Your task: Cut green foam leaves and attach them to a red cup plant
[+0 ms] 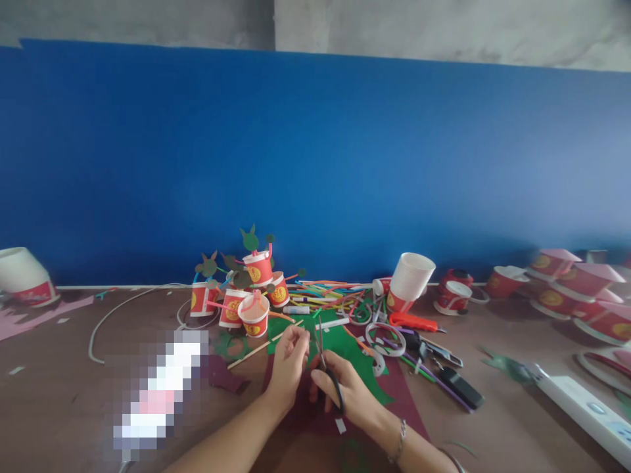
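Note:
My right hand (348,384) is wrapped round the black-handled scissors (335,387), whose blades point up and away from me. Just left of the blades, my left hand (290,358) is closed in a pinch; whatever lies between its fingertips, if anything, is too small to make out. Beneath and beyond both hands lies green paper (345,345), cut along its edges, on top of a dark red sheet (401,407). A small white scrap (340,426) rests below the scissors.
Red paper cups (254,315) with green paper shapes stand at back left. Coloured sticks (320,289) lie by the blue wall (315,164). To the right are a cup stack (411,282), tape roll (387,339), orange cutter (417,322), black key fob (461,387) and white power strip (586,414).

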